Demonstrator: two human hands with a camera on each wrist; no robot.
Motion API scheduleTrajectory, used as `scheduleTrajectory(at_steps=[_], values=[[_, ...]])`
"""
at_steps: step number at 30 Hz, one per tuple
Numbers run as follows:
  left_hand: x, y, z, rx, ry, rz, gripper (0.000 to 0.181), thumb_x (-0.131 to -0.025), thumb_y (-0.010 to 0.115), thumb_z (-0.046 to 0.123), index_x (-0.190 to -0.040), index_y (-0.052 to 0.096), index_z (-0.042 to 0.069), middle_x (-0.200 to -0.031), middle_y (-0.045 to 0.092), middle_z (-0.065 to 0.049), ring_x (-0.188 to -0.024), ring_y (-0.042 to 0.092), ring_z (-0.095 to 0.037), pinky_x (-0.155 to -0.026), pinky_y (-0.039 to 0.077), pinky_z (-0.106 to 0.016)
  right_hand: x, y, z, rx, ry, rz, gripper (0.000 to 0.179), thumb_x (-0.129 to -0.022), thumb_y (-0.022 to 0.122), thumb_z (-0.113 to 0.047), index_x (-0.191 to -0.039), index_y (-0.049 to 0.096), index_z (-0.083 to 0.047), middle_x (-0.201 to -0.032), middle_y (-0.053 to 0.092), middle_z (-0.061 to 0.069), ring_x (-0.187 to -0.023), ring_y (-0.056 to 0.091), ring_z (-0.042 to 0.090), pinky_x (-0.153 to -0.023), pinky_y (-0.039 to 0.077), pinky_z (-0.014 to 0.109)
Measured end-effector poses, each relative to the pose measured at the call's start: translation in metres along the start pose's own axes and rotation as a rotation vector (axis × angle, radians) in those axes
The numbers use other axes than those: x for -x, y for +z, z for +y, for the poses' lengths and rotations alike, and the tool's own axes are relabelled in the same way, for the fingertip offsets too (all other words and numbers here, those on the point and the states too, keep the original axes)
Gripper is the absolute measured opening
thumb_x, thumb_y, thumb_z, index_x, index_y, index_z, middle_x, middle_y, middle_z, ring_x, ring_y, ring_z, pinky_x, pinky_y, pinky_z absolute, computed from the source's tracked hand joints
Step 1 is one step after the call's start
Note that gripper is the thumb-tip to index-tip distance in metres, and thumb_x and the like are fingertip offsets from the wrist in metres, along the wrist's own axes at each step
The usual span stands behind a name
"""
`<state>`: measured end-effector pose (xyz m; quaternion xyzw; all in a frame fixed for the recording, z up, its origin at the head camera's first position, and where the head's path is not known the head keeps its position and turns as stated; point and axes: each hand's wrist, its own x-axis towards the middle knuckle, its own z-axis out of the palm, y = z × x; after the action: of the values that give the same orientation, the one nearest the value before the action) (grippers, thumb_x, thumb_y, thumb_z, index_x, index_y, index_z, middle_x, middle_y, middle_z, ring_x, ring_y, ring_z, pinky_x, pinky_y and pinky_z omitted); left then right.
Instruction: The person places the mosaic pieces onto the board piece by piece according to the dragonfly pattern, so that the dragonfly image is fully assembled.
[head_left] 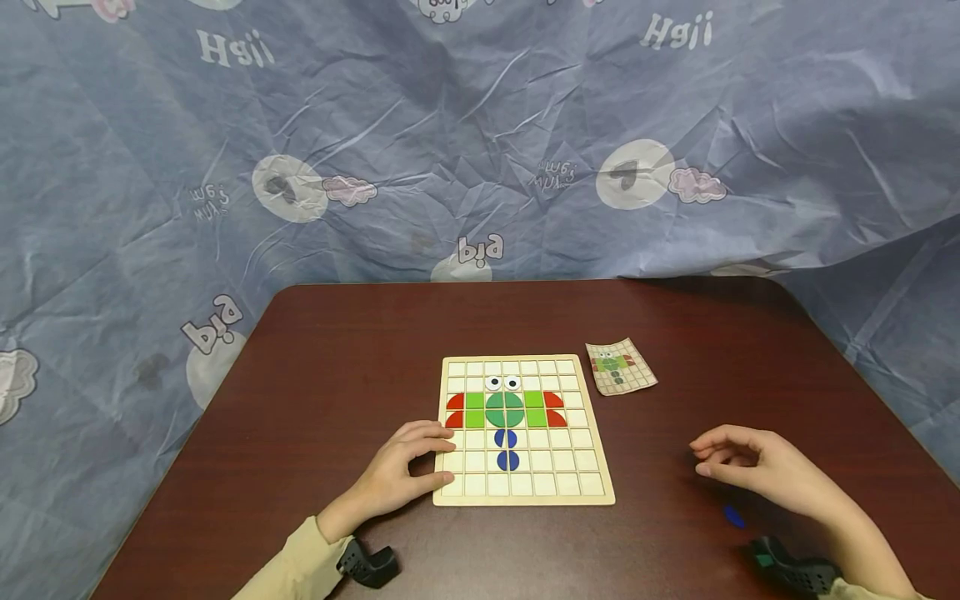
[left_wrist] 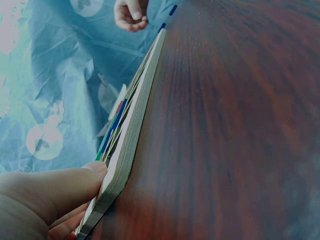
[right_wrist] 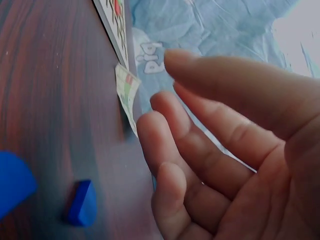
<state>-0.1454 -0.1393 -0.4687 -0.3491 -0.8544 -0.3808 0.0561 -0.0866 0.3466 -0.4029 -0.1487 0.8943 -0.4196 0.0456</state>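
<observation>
A square wooden grid board (head_left: 592,485) lies on the table with a figure of coloured pieces on it. Two eye pieces (head_left: 502,382) top green quarter circles (head_left: 504,410), flanked by light green squares (head_left: 475,410) and red quarter pieces (head_left: 555,400); blue half-circles (head_left: 507,460) run below. My left hand (head_left: 397,467) rests at the board's left edge, fingertips and thumb touching its rim. Over the table to the right, my right hand (head_left: 765,467) hovers with loosely bent fingers and nothing in them. Loose blue pieces (right_wrist: 82,204) lie on the table near it.
A small patterned card (head_left: 622,382) showing a similar figure lies just beyond the board's right side. The dark wooden table (head_left: 337,358) ends at a hanging blue cloth (head_left: 420,125) behind. Black wrist devices (head_left: 367,565) sit on both wrists.
</observation>
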Motion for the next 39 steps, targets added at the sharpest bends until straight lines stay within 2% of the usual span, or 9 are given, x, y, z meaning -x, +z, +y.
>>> scheduleTrajectory(at_steps=[7, 12, 18, 23, 28, 35, 39], values=[[-0.001, 0.0, 0.001, -0.003, 0.004, 0.004, 0.035, -0.078, 0.077, 0.03, -0.109, 0.07, 0.014, -0.122, 0.059, 0.003, -0.122, 0.045, -0.018, -0.1, 0.038, -0.04, 0.011, -0.005, 0.012, -0.079, -0.077, -0.11, 0.023, -0.082, 0.069, -0.002, -0.105, 0.064, -0.003, -0.092, 0.066, 0.007, -0.079, 0.061, 0.012, -0.06, 0.05, 0.025], [0.0, 0.0, 0.001, -0.007, 0.024, 0.013, 0.035, -0.078, 0.077, 0.029, -0.108, 0.07, 0.014, -0.121, 0.06, 0.001, -0.121, 0.046, -0.02, -0.1, 0.039, -0.04, 0.016, -0.008, 0.02, -0.146, -0.1, -0.17, 0.025, -0.082, 0.068, 0.003, -0.106, 0.062, -0.001, -0.092, 0.066, 0.009, -0.079, 0.06, 0.012, -0.062, 0.051, 0.025], [0.0, 0.0, 0.0, -0.002, 0.016, 0.011, 0.035, -0.078, 0.077, 0.029, -0.109, 0.069, 0.015, -0.122, 0.06, 0.001, -0.121, 0.046, -0.019, -0.1, 0.038, -0.04, 0.023, -0.012, 0.03, -0.203, -0.069, -0.218, 0.027, -0.084, 0.066, 0.003, -0.11, 0.06, 0.0, -0.098, 0.065, 0.009, -0.084, 0.06, 0.016, -0.066, 0.051, 0.026], [0.0, 0.0, 0.0, -0.005, 0.004, 0.004, 0.035, -0.078, 0.077, 0.03, -0.109, 0.069, 0.015, -0.122, 0.06, 0.001, -0.122, 0.045, -0.018, -0.101, 0.038, -0.04, 0.024, -0.012, 0.039, -0.255, -0.045, -0.268, 0.027, -0.084, 0.064, 0.005, -0.111, 0.059, 0.002, -0.1, 0.064, 0.008, -0.085, 0.059, 0.014, -0.067, 0.051, 0.026], [0.0, 0.0, 0.0, -0.005, 0.0, 0.003, 0.035, -0.078, 0.077, 0.03, -0.109, 0.069, 0.015, -0.123, 0.059, 0.002, -0.122, 0.045, -0.018, -0.101, 0.038, -0.04, 0.023, -0.011, 0.044, -0.277, -0.021, -0.274, 0.026, -0.085, 0.065, 0.003, -0.11, 0.059, 0.004, -0.096, 0.064, 0.009, -0.081, 0.059, 0.015, -0.063, 0.052, 0.028], [0.0, 0.0, 0.0, 0.0, 0.003, 0.003, 0.035, -0.078, 0.077, 0.03, -0.109, 0.069, 0.014, -0.123, 0.059, 0.001, -0.122, 0.045, -0.019, -0.101, 0.037, -0.04, 0.022, -0.013, 0.045, -0.375, 0.027, -0.296, 0.02, -0.089, 0.059, 0.003, -0.106, 0.056, 0.012, -0.093, 0.066, 0.015, -0.083, 0.066, 0.022, -0.068, 0.056, 0.036], [0.0, 0.0, 0.0, 0.003, 0.002, 0.002, 0.035, -0.079, 0.076, 0.03, -0.109, 0.069, 0.014, -0.123, 0.06, 0.001, -0.122, 0.045, -0.019, -0.101, 0.037, -0.04, 0.022, -0.01, 0.041, -0.291, 0.007, -0.254, 0.013, -0.088, 0.061, 0.0, -0.1, 0.06, 0.006, -0.09, 0.067, 0.011, -0.079, 0.065, 0.018, -0.064, 0.056, 0.032]])
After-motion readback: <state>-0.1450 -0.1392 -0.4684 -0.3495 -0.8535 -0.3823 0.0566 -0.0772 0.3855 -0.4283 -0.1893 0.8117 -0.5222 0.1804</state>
